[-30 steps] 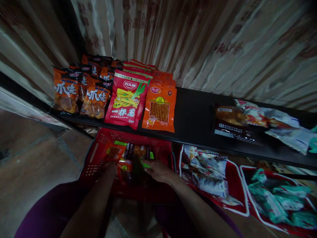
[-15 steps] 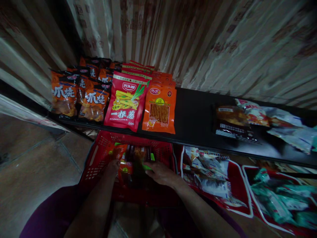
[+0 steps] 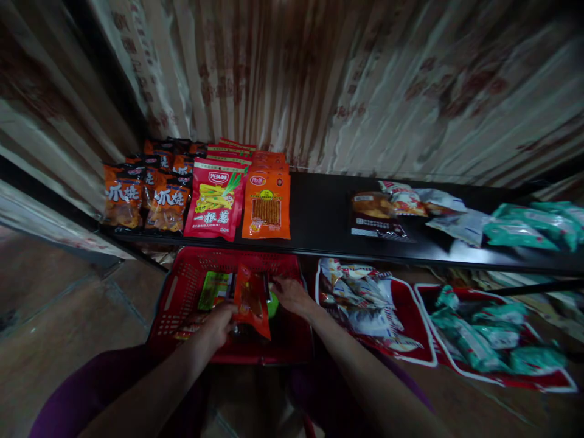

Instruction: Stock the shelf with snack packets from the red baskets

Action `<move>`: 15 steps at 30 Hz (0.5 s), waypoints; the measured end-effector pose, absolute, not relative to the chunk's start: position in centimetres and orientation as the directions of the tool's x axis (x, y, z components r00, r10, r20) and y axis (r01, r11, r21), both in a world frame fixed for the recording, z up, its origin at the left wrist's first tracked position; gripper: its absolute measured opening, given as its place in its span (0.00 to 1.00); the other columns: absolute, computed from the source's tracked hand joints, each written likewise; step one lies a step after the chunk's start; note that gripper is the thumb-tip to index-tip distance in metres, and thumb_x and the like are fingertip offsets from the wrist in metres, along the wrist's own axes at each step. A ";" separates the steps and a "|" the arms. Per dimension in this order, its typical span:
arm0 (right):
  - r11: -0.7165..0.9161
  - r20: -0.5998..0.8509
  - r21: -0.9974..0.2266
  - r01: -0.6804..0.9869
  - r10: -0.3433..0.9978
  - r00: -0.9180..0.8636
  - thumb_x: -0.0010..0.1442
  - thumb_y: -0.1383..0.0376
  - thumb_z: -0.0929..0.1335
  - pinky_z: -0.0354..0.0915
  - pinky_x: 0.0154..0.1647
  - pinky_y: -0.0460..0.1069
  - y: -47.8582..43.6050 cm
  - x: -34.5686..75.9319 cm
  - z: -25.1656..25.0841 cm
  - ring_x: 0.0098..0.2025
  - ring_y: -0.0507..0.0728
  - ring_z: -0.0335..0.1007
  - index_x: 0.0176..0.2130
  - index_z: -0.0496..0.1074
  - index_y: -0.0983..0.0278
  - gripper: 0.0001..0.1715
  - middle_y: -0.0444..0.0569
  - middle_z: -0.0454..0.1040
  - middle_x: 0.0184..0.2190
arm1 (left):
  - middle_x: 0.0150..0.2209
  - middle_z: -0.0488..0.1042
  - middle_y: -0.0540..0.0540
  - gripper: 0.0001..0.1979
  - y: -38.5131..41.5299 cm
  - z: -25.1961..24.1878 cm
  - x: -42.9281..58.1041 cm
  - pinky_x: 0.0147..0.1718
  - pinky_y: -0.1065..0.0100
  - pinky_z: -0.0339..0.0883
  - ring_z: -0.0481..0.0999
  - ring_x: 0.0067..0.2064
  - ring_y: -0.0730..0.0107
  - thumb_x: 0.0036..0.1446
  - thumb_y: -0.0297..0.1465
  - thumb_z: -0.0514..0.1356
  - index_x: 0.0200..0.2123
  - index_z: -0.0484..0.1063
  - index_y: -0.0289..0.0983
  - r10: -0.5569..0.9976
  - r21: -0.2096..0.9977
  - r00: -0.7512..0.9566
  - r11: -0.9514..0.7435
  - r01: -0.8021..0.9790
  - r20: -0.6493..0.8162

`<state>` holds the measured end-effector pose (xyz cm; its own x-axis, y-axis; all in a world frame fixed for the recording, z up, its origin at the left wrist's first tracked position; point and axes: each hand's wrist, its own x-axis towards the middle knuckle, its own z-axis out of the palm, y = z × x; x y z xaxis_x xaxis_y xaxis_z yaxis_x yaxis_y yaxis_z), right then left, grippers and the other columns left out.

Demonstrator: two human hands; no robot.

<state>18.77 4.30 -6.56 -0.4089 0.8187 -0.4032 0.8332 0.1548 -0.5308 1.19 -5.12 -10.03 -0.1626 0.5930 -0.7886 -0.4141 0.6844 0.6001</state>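
Observation:
In the red basket [image 3: 159,316] in front of me, my left hand [image 3: 222,322] is closed on the edge of an orange snack bag [image 3: 252,301], which stands tilted above the other packets. My right hand [image 3: 292,296] is inside the basket's right half with its fingers curled beside a dark packet and a bright green packet [image 3: 273,305]. What those fingers grip is too dark to make out. Another green packet [image 3: 214,291] lies on the left of the basket. The packets at the bottom are in shadow.
Above the basket runs a black shelf [image 3: 314,213] bearing orange-black bags [image 3: 168,204], red bags [image 3: 214,201], orange bags [image 3: 267,207], a brown packet [image 3: 374,210] and teal packets [image 3: 520,228]. Two red baskets stand to the right, one with white packets [image 3: 365,298], one with teal packets [image 3: 474,334].
My left hand has raised and tilted the orange bag towards the middle, baring a green packet on the left. My right hand has shifted slightly up. The view has turned somewhat to the right.

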 end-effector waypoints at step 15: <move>-0.451 -0.406 -0.885 -0.119 0.870 -0.281 0.37 0.56 0.78 0.66 0.37 0.48 1.7 22.7 -1.8 0.32 0.53 0.72 0.37 0.75 0.61 0.25 0.44 0.77 0.29 | 0.34 0.77 0.46 0.18 -10.0 -0.7 2.5 0.33 0.68 0.67 0.76 0.35 0.65 0.38 0.26 0.60 0.38 0.72 0.37 0.784 0.702 0.036 0.573 -0.422 -0.619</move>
<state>22.74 1.69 -1.83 -0.2814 0.8695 -0.4058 -0.1186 -0.4512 -0.8845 2.47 -9.95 -0.70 0.0362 0.7845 -0.6191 -0.4224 0.5735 0.7019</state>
